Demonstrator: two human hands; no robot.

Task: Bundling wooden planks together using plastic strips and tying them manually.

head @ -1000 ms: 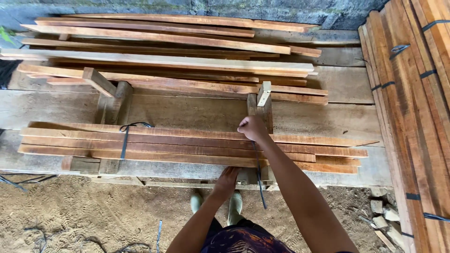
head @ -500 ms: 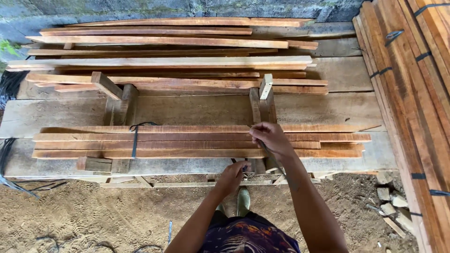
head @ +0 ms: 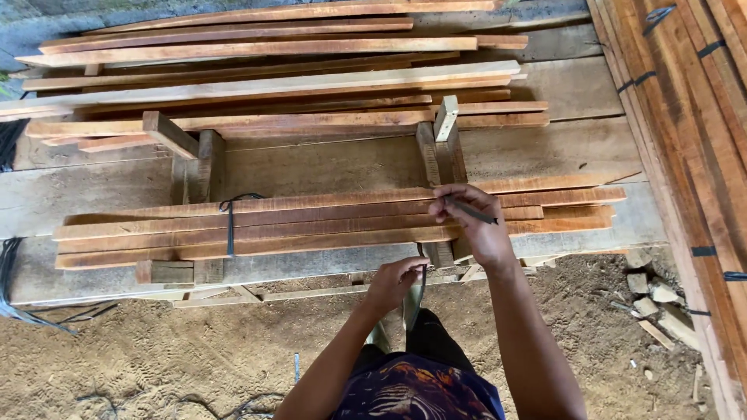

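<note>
Our right hand rests on top of the bundle of wooden slats, its fingers clenched on the end of a dark strap that lies across the upper slat. Our left hand sits below the front edge of the worktop, fingers pinched on the lower end of the same strap, which hangs down from under the bundle. The bundle lies lengthwise on the plank worktop, supported on short wooden blocks. A second strap already encircles the bundle near its left end. More loose slats are stacked behind; banded boards lie to the right.
</note>
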